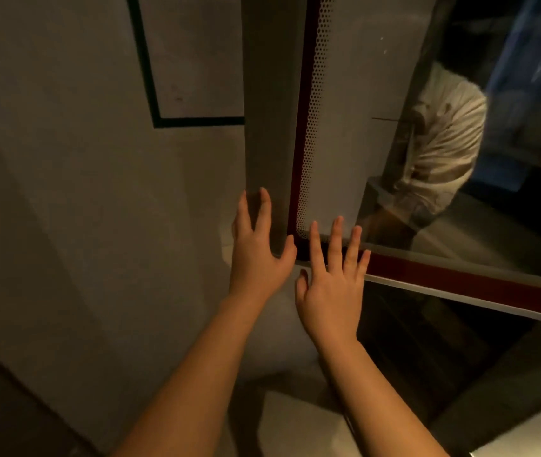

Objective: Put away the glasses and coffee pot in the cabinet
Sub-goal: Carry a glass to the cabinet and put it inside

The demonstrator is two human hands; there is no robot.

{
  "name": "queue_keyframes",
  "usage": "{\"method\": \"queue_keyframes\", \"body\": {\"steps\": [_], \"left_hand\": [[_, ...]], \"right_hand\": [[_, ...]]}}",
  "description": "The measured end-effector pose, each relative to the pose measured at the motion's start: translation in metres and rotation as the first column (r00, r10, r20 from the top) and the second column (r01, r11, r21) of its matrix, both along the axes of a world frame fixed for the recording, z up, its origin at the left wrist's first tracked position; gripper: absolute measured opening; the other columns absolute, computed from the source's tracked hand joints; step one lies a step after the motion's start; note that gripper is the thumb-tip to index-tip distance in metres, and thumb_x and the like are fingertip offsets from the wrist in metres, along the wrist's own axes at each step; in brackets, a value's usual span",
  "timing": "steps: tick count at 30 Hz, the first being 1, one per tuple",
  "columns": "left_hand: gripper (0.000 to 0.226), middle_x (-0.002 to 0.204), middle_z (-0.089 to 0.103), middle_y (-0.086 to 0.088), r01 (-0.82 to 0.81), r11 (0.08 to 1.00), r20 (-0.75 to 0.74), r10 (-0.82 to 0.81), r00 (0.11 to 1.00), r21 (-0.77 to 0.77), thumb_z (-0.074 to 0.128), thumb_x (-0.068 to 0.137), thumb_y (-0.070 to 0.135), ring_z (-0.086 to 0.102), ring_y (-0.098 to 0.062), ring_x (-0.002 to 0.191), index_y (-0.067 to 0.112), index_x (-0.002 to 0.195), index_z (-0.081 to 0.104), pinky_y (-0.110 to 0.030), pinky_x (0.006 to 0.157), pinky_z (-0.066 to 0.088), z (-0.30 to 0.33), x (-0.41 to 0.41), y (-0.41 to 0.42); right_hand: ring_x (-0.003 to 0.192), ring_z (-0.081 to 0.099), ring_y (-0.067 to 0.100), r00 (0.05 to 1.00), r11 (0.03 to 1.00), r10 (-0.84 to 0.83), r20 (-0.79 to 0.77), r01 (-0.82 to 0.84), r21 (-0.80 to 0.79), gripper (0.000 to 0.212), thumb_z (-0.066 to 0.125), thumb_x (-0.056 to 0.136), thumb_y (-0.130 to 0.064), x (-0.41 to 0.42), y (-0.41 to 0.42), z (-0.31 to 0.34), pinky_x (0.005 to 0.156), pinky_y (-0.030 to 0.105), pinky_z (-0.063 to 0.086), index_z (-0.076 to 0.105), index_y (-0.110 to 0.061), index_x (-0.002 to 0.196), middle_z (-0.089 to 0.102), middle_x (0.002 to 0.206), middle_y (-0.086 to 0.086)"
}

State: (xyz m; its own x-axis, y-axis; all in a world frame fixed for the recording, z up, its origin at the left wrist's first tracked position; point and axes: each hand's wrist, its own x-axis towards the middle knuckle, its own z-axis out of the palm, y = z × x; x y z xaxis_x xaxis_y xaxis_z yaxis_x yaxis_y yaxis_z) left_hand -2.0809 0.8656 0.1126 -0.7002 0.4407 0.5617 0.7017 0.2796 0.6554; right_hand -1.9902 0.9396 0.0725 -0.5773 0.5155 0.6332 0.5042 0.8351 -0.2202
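Both bare forearms reaching up; left hand (256, 255) flat on the grey cabinet door (269, 110), fingers spread; right hand (332, 285) beside it, fingers apart — tips on the red-framed glass door (427, 272); glasses and coffee pot nowhere visible — reflected light shirt (444, 140) farther in.

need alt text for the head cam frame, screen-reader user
Two bare hands, left hand and right hand, reach with spread fingers to a glass cabinet door with a dark red frame. The glass reflects a person in a pale shirt. No glasses or coffee pot visible.
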Motion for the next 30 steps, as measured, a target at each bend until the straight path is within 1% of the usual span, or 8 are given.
{"method": "queue_keyframes", "body": {"steps": [5, 9, 14, 19, 24, 26, 29, 30], "left_hand": [[0.083, 0.162, -0.003, -0.002, 0.079, 0.997, -0.006, -0.079, 0.997, 0.010, 0.062, 0.091, 0.033, 0.005, -0.019, 0.148, 0.033, 0.153, 0.007, -0.023, 0.109, 0.016, 0.000, -0.043, 0.044], [0.084, 0.162, -0.003, 0.001, 0.166, 0.986, 0.008, -0.166, 0.986, 0.022, 0.062, 0.091, 0.034, 0.005, -0.015, 0.147, 0.038, 0.151, 0.004, -0.025, 0.110, 0.018, -0.001, -0.076, 0.083], [0.084, 0.162, -0.002, -0.001, 0.262, 0.965, 0.022, -0.262, 0.965, 0.020, 0.062, 0.091, 0.031, 0.005, -0.013, 0.146, 0.038, 0.151, 0.004, -0.025, 0.110, 0.018, 0.001, -0.106, 0.130], [0.085, 0.162, -0.004, -0.003, 0.327, 0.945, 0.004, -0.327, 0.945, 0.018, 0.061, 0.092, 0.030, 0.000, -0.003, 0.139, 0.035, 0.151, 0.001, -0.024, 0.110, 0.014, 0.001, -0.126, 0.172], [0.086, 0.162, -0.010, -0.002, 0.405, 0.913, -0.006, -0.406, 0.914, 0.047, 0.061, 0.092, 0.028, -0.002, -0.009, 0.145, 0.031, 0.151, -0.003, -0.021, 0.111, 0.009, 0.000, -0.138, 0.212], [0.086, 0.161, -0.014, -0.001, 0.446, 0.894, 0.006, -0.447, 0.895, 0.054, 0.059, 0.093, 0.027, -0.003, -0.013, 0.147, 0.033, 0.149, -0.006, -0.019, 0.111, 0.009, -0.002, -0.142, 0.229], [0.083, 0.161, -0.015, -0.002, 0.502, 0.862, -0.010, -0.502, 0.865, 0.071, 0.057, 0.095, 0.024, -0.003, -0.015, 0.148, 0.031, 0.149, -0.005, -0.011, 0.110, 0.005, -0.005, -0.149, 0.252], [0.082, 0.161, -0.015, -0.003, 0.518, 0.852, -0.014, -0.518, 0.855, 0.070, 0.057, 0.095, 0.024, -0.003, -0.016, 0.148, 0.030, 0.149, -0.004, -0.012, 0.112, 0.005, -0.007, -0.151, 0.260]], "right_hand": [[0.147, -0.011, 0.030, 0.995, 0.995, -0.098, -0.037, 0.098, 0.007, 0.083, 0.062, 0.086, -0.025, -0.042, 0.033, -0.004, 0.117, 0.054, 0.001, 0.012, -0.025, 0.153, -0.002, 0.161, 0.007], [0.147, -0.012, 0.029, 0.981, 0.984, -0.175, -0.082, 0.176, -0.005, 0.083, 0.062, 0.084, -0.022, -0.074, 0.063, -0.006, 0.117, 0.054, -0.004, 0.015, -0.024, 0.153, -0.004, 0.160, 0.006], [0.147, -0.011, 0.030, 0.960, 0.968, -0.251, -0.123, 0.253, -0.005, 0.084, 0.060, 0.080, -0.015, -0.103, 0.100, -0.007, 0.117, 0.055, -0.002, 0.017, -0.022, 0.152, -0.007, 0.159, 0.005], [0.147, -0.008, 0.031, 0.943, 0.950, -0.312, -0.116, 0.313, -0.009, 0.089, 0.064, 0.078, -0.013, -0.117, 0.131, -0.008, 0.117, 0.054, -0.003, 0.015, -0.020, 0.152, -0.001, 0.160, 0.008], [0.148, -0.006, 0.030, 0.924, 0.929, -0.369, -0.098, 0.370, -0.004, 0.090, 0.067, 0.077, -0.015, -0.127, 0.160, -0.007, 0.117, 0.050, -0.004, 0.016, -0.016, 0.152, 0.004, 0.160, 0.009], [0.148, -0.007, 0.028, 0.916, 0.920, -0.391, -0.088, 0.392, -0.002, 0.091, 0.067, 0.077, -0.014, -0.129, 0.172, -0.007, 0.117, 0.050, -0.002, 0.015, -0.016, 0.152, 0.005, 0.160, 0.010], [0.148, -0.004, 0.028, 0.896, 0.898, -0.438, -0.080, 0.440, 0.016, 0.090, 0.067, 0.077, -0.012, -0.132, 0.189, -0.005, 0.117, 0.050, 0.003, 0.015, -0.014, 0.151, 0.005, 0.160, 0.010], [0.147, -0.002, 0.028, 0.886, 0.888, -0.457, -0.076, 0.459, 0.020, 0.089, 0.066, 0.077, -0.011, -0.133, 0.194, -0.005, 0.117, 0.050, 0.004, 0.016, -0.014, 0.151, 0.005, 0.159, 0.011]]}}
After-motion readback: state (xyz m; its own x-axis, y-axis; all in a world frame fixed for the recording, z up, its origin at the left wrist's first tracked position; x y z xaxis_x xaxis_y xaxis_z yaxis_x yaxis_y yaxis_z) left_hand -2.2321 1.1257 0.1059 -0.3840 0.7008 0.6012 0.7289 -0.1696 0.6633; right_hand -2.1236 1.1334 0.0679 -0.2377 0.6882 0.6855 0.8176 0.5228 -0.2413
